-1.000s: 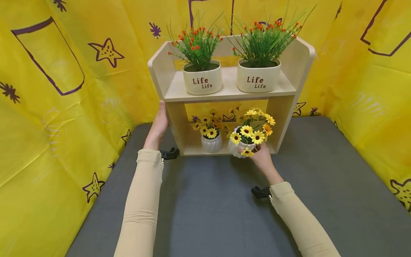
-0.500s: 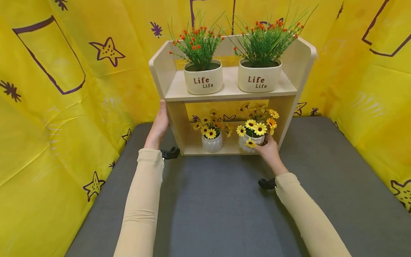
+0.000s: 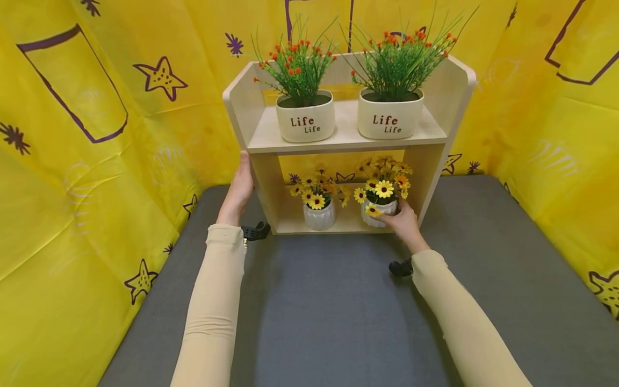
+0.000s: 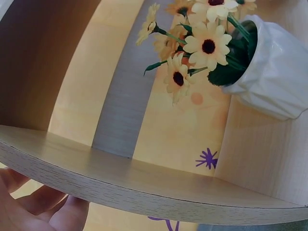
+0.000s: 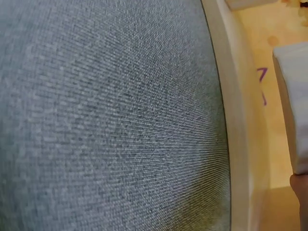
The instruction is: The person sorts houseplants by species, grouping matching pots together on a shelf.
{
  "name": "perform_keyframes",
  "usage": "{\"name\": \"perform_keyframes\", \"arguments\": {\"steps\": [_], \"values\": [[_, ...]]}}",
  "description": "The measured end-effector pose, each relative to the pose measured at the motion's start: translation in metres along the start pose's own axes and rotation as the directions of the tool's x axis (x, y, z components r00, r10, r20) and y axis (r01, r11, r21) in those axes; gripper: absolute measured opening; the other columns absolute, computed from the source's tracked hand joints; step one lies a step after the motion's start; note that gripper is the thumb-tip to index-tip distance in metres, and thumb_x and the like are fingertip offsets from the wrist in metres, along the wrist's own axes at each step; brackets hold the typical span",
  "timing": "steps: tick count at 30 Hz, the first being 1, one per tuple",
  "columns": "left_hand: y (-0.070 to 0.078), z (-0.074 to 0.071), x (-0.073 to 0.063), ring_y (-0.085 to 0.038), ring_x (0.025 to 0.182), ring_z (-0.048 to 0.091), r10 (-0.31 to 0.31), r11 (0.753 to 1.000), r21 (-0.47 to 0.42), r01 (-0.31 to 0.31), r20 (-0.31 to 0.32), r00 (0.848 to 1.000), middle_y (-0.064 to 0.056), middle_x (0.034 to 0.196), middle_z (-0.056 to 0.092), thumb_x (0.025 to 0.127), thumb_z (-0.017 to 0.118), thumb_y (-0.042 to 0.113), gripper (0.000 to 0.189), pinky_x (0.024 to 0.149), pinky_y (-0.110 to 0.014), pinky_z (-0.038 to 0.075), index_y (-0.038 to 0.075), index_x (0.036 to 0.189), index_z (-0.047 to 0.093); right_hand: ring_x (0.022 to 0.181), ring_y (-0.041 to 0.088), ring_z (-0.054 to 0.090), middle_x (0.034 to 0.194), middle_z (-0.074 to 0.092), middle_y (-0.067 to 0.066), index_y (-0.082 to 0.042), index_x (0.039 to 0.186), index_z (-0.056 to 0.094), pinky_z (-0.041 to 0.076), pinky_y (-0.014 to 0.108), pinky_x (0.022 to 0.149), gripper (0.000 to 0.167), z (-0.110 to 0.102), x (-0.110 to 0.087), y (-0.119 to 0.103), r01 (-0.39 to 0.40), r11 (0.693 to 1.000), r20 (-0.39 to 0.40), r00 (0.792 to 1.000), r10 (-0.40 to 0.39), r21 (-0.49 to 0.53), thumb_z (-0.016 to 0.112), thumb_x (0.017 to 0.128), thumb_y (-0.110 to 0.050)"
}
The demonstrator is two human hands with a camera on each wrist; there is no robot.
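Observation:
In the head view my right hand (image 3: 404, 221) grips a white ribbed flowerpot (image 3: 382, 210) of yellow daisies (image 3: 384, 189). It holds the pot from the front right, at the right side of the lower compartment. In the right wrist view the pot (image 5: 296, 106) shows at the right edge, close over the bottom board, with a fingertip (image 5: 299, 185) on it. My left hand (image 3: 237, 191) rests its fingers against the outer left side of the wooden shelf (image 3: 265, 185); the left wrist view shows these fingers (image 4: 72, 211) behind the panel's edge.
A matching daisy pot (image 3: 319, 217) stands in the lower left. On the upper board are two cream oval pots, the left pot (image 3: 306, 121) and the right pot (image 3: 389, 118), with red-flowered grass. The shelf stands on a grey table (image 3: 319, 312) before yellow cloth (image 3: 184, 129).
My right hand has carried the daisy pot rightward and farther into the lower compartment. The pot was tilted and now sits more upright. My left hand has stayed at the shelf's side.

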State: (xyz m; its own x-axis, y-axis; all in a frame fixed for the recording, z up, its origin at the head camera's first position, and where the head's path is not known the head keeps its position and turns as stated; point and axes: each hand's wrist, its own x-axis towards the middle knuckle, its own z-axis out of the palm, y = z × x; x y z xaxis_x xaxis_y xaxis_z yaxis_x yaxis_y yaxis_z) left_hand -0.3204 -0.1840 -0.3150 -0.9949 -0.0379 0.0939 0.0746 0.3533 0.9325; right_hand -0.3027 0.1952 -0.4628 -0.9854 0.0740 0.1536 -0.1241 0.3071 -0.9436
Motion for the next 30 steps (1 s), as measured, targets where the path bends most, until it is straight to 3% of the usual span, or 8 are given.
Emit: {"name": "perform_keyframes", "arguments": {"steps": [5, 12, 22, 30], "values": [[-0.001, -0.001, 0.000, -0.024, 0.136, 0.012, 0.007, 1.000, 0.008, -0.007, -0.006, 1.000, -0.009, 0.152, 0.012, 0.090, 0.012, 0.066, 0.081, 0.109, -0.040, 0.009, 0.013, 0.150, 0.012, 0.118, 0.031, 0.043, 0.133, 0.045, 0.018, -0.003, 0.141, 0.032, 0.037, 0.046, 0.096, 0.086, 0.003, 0.004, 0.005, -0.008, 1.000, 0.005, 1.000, 0.008, 0.009, 0.081, 0.074, -0.024], [-0.002, -0.002, 0.001, -0.027, 0.134, 0.019, 0.023, 1.000, 0.002, -0.023, -0.007, 1.000, -0.012, 0.150, 0.020, 0.092, 0.012, 0.064, 0.077, 0.108, -0.043, 0.013, 0.012, 0.149, 0.018, 0.117, 0.032, 0.044, 0.131, 0.046, 0.020, 0.000, 0.138, 0.033, 0.037, 0.047, 0.096, 0.081, 0.006, 0.006, 0.009, -0.009, 0.998, 0.003, 1.000, 0.009, -0.064, 0.078, 0.076, -0.025], [-0.002, -0.002, 0.001, -0.028, 0.131, 0.023, 0.036, 0.999, -0.010, -0.036, -0.002, 0.999, -0.014, 0.147, 0.026, 0.093, 0.014, 0.062, 0.075, 0.108, -0.043, 0.014, 0.012, 0.148, 0.021, 0.119, 0.032, 0.042, 0.133, 0.045, 0.020, -0.002, 0.139, 0.034, 0.035, 0.047, 0.097, 0.083, 0.010, 0.005, 0.011, -0.018, 0.998, -0.036, 0.999, 0.016, -0.061, 0.080, 0.074, -0.026], [-0.001, -0.002, 0.000, -0.028, 0.127, 0.027, 0.056, 0.998, -0.027, -0.057, -0.003, 0.998, -0.016, 0.141, 0.031, 0.095, 0.013, 0.058, 0.072, 0.107, -0.042, 0.015, 0.008, 0.146, 0.026, 0.113, 0.032, 0.046, 0.130, 0.047, 0.020, -0.003, 0.139, 0.035, 0.038, 0.046, 0.092, 0.084, 0.013, 0.007, 0.015, 0.002, 0.998, -0.025, 1.000, -0.004, -0.060, 0.080, 0.073, -0.028]]}}
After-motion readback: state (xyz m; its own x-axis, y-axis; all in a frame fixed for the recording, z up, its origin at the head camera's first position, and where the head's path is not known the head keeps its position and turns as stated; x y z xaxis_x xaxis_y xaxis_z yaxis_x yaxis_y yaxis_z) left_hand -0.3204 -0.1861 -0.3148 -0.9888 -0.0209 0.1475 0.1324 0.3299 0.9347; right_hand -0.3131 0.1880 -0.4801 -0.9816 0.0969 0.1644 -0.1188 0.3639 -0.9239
